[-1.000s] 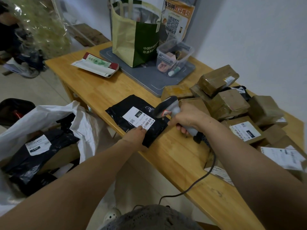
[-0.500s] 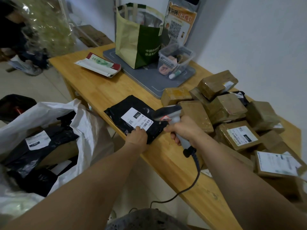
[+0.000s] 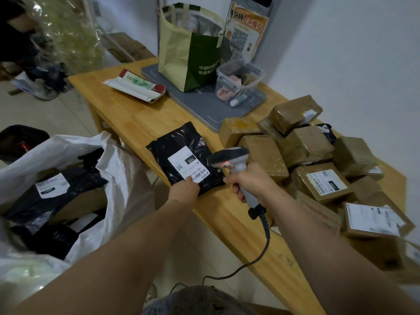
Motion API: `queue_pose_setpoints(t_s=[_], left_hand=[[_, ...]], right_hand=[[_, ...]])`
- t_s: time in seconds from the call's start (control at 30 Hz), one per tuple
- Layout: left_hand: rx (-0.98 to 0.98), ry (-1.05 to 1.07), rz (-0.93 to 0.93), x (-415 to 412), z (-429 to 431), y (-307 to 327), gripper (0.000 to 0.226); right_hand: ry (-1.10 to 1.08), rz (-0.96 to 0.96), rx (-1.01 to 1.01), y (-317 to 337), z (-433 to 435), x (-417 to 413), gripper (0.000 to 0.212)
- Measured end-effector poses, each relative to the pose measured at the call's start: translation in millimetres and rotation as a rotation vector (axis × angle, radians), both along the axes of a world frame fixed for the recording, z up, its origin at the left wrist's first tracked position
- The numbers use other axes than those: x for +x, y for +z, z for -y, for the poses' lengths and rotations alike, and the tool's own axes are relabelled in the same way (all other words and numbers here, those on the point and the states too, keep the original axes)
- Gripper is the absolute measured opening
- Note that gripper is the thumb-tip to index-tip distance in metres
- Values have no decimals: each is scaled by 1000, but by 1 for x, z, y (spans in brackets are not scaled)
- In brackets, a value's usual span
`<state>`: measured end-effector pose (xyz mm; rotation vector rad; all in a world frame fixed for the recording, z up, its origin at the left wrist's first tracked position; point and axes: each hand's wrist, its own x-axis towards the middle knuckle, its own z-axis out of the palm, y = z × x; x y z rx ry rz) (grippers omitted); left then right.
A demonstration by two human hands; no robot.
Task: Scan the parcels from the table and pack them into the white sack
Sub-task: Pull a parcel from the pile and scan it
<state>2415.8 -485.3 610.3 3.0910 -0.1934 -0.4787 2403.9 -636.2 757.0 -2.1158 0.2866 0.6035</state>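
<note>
Black parcel [image 3: 181, 144], table [image 3: 136, 119] edge, left hand [image 3: 185, 189] pinching

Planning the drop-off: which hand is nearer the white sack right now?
Left. The left hand grips the black parcel at the edge of the table, beside the white sack; the right hand holds the scanner farther right.

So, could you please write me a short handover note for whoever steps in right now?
Left hand pinches the near edge of the black parcel, which lies label-up at the table edge.
Right hand grips the corded scanner, head aimed toward the label.
Done: several parcels already lie in the white sack on the left.
Left: confirm this scan, sack the black parcel, then scan and pack the brown boxes piled at the table's right.
</note>
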Motion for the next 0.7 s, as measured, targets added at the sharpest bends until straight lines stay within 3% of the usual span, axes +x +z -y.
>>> queue_pose_setpoints(t_s=[0.1, 0.27, 0.4, 0.6, 0.7], left_hand=[[-89, 92, 59, -9, -23, 9, 23], [-500, 333, 298, -23, -100, 38, 9], [-659, 575, 594, -39, -170, 67, 33], [-547, 811, 806, -63, -253, 79, 23], [-465, 795, 601, -82, -273, 55, 13]], right_hand=[[14, 13, 13, -1, -4, -1, 11], [75, 10, 58, -8, -38, 3, 12], [144, -6, 97, -13, -77, 6, 16], [224, -26, 124, -15, -117, 3, 13], [237, -41, 119, -17, -121, 1, 13]])
